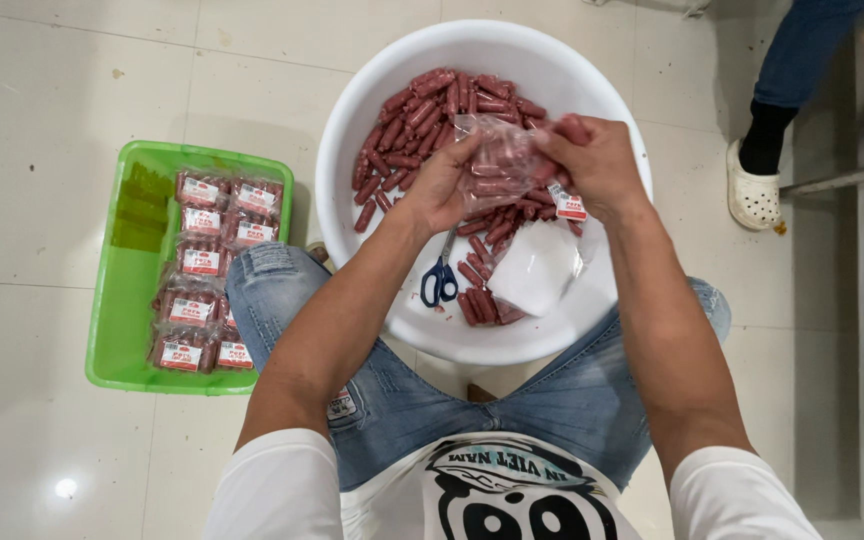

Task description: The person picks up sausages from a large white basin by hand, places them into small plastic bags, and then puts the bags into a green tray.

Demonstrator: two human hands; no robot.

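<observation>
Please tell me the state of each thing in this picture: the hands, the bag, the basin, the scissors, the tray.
left hand: grips the bag's side
right hand: grips the bag's other side
clear plastic bag: held above the basin, partly filled with sausages
white basin: holds loose red sausages
blue-handled scissors: lying in basin, closed
green tray: holds sealed packs

Clear sausage bag with red-white label above the white basin; labelled clear packs in green tray.
</observation>
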